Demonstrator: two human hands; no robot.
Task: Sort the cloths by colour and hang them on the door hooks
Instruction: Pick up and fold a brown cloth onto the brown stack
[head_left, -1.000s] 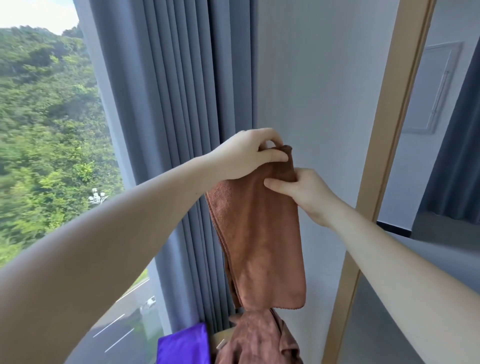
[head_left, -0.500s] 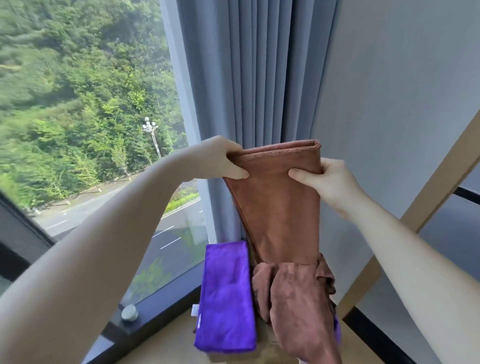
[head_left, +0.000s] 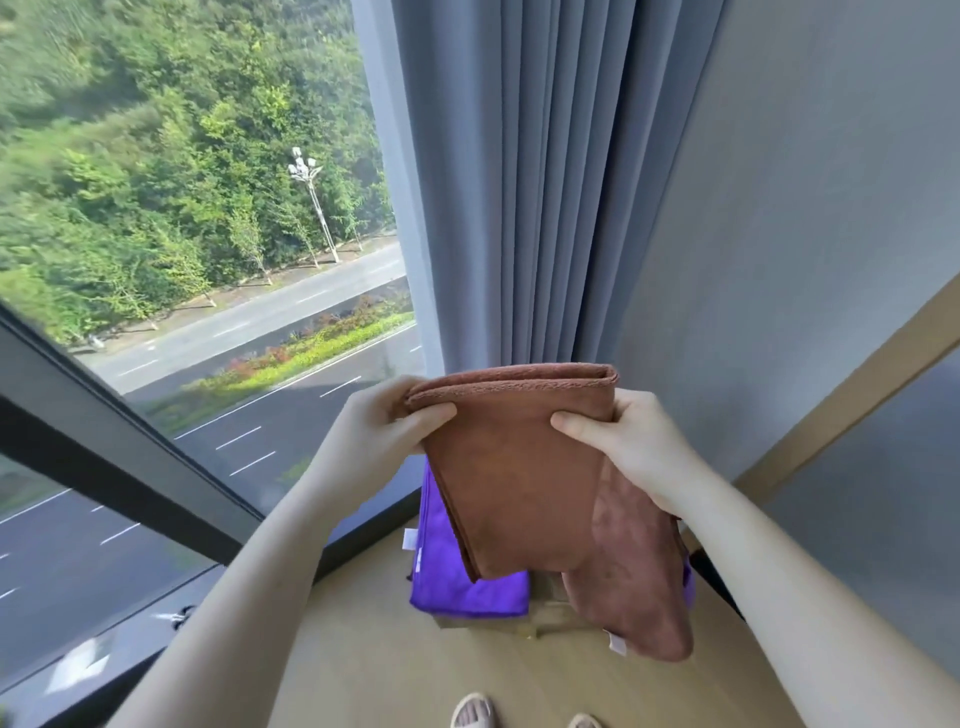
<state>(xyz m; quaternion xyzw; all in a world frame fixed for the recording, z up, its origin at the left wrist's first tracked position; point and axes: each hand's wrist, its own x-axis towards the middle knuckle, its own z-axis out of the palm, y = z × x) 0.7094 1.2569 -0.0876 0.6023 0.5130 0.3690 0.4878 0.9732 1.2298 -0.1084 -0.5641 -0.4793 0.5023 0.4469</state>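
I hold a folded brown cloth (head_left: 519, 467) in front of me by its top edge. My left hand (head_left: 384, 421) pinches the top left corner and my right hand (head_left: 618, 436) pinches the top right corner. Below it a purple cloth (head_left: 457, 577) lies folded on a cardboard box (head_left: 545, 597), and a second brown cloth (head_left: 634, 582) drapes over the box's right side. A sliver of another purple cloth (head_left: 688, 582) shows at the right. No door hooks are in view.
A grey curtain (head_left: 545, 182) hangs straight ahead beside a large window (head_left: 182, 234) with a dark frame. A grey wall (head_left: 805, 234) and a wooden door frame (head_left: 857, 379) stand at right. Wooden floor (head_left: 363, 665) and my slippered feet (head_left: 472, 712) show below.
The view has tilted down toward the floor and box. The brown cloth, still held in both hands, has come lower, its top edge now level and spread between my hands.
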